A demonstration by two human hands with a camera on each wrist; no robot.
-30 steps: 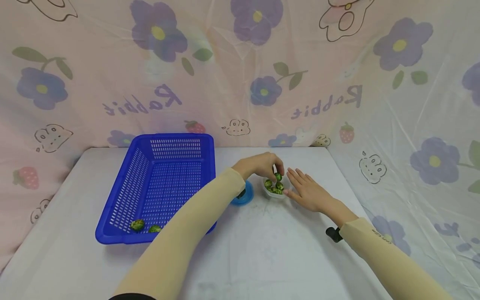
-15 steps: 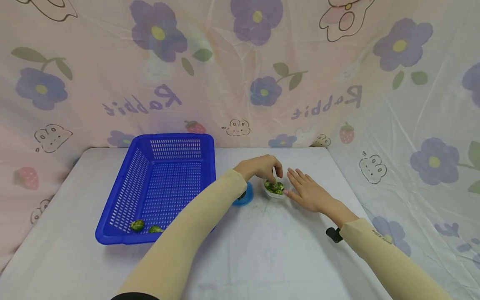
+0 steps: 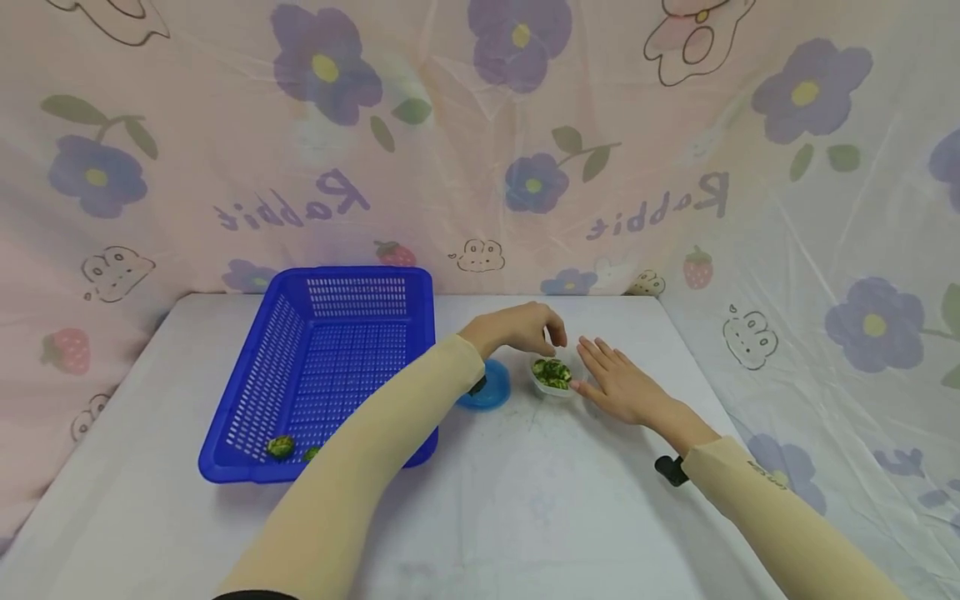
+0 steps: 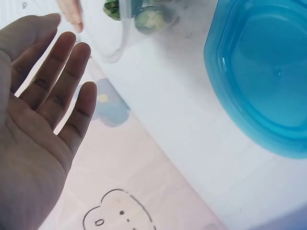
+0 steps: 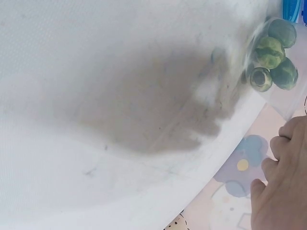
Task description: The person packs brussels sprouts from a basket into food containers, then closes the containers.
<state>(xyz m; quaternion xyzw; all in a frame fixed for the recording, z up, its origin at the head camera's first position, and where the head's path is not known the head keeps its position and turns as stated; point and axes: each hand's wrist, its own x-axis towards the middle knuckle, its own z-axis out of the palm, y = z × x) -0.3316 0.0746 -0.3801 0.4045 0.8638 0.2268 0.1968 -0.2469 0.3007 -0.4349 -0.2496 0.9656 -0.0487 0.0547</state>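
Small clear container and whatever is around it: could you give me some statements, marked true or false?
1. Green sprouts lie in the clear container. True.
2. A sprout is pinched in the left hand. False: the left hand has an empty grip.
3. The right hand is beside the container, fingers straight. True.
4. The light-blue lid is inside the basket. False: the lid lies on the white table, between basket and container.
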